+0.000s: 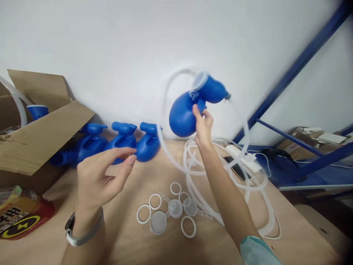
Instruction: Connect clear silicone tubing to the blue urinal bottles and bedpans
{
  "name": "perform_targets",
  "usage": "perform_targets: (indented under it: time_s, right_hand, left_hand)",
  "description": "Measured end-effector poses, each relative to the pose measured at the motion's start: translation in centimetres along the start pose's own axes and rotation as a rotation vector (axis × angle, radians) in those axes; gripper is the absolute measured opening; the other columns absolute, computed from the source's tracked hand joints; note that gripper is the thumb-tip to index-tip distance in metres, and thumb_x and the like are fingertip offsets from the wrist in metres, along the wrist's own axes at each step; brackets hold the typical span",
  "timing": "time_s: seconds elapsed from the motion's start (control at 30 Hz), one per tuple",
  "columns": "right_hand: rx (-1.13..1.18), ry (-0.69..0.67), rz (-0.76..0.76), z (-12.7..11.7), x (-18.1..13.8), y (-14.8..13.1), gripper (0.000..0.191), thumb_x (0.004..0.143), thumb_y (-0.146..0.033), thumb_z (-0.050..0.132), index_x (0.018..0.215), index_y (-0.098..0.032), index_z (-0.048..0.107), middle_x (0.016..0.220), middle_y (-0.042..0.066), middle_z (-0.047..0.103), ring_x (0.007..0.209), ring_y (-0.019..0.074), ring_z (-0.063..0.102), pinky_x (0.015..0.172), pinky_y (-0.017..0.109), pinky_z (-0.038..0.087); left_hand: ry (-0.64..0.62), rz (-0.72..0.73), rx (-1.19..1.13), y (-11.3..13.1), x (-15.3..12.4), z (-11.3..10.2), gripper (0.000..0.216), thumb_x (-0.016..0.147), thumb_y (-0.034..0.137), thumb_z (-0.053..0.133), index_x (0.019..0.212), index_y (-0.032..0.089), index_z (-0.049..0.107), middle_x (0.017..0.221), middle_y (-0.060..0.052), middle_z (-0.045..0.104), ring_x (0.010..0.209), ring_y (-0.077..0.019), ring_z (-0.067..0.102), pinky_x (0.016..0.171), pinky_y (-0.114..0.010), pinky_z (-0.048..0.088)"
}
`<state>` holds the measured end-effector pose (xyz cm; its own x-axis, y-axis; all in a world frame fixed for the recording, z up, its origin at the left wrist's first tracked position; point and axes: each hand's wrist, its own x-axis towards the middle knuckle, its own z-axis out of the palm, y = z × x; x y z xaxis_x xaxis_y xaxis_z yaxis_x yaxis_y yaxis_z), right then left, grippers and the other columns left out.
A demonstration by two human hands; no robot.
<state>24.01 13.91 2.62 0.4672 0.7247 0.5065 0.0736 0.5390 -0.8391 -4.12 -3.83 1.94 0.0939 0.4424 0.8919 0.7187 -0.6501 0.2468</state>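
Note:
My right hand point(203, 127) grips a blue plastic urinal bottle point(180, 116) by its handle, raised above the table and tilted. A pale ring sits at the wide mouth of its funnel-shaped part. From its narrow tip a clear hose point(245, 127) loops down, blurred by motion. My left hand point(106, 176), wearing a wristband, is raised to the left with thumb and forefinger pinched; anything between the fingertips is too small to make out. Below, on the table, lie several white rings point(188, 226) and translucent caps point(158, 222).
Several blue bottles point(147, 147) stand along the wall, beside an open cardboard box point(52, 129). A red and yellow packet point(24, 217) lies at the left. Coiled clear tubing point(193, 176), a power strip point(242, 158) and a phone point(234, 167) lie right. A blue metal frame point(298, 60) rises beyond.

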Motion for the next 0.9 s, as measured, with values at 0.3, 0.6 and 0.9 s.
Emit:
perform_targets:
  time_s: [0.3, 0.6, 0.9]
  right_hand:
    - [-0.415, 0.043, 0.171, 1.4, -5.6, 11.2, 0.048, 0.079, -0.068, 0.068, 0.083, -0.021, 0.068, 0.107, 0.01, 0.071, 0.115, 0.0303, 0.056, 0.103, 0.042, 0.043]
    - [-0.603, -0.039, 0.253, -2.2, -8.9, 15.7, 0.045, 0.072, -0.065, 0.075, 0.079, -0.021, 0.067, 0.123, 0.015, 0.068, 0.126, 0.0366, 0.051, 0.111, 0.046, 0.036]
    - [-0.676, -0.209, 0.302, -3.9, -9.2, 16.1, 0.055, 0.072, -0.077, 0.069, 0.069, -0.022, 0.064, 0.081, 0.005, 0.071, 0.105, 0.0292, 0.064, 0.093, 0.037, 0.049]
  left_hand:
    - [-0.216, 0.021, -0.013, -1.9, 0.1, 0.8, 0.018, 0.103, 0.034, 0.062, 0.102, 0.019, 0.073, 0.079, 0.001, 0.078, 0.066, -0.0129, 0.073, 0.059, -0.023, 0.053]
    - [-0.427, -0.113, 0.004, -2.6, 0.2, 0.9, 0.03, 0.105, 0.047, 0.054, 0.109, 0.024, 0.074, 0.083, 0.003, 0.078, 0.066, -0.0153, 0.074, 0.058, -0.025, 0.053]
    - [-0.375, 0.003, -0.17, -1.0, 0.1, -0.8, 0.017, 0.1, 0.038, 0.065, 0.105, 0.029, 0.078, 0.087, 0.003, 0.082, 0.068, -0.0158, 0.075, 0.062, -0.026, 0.06]
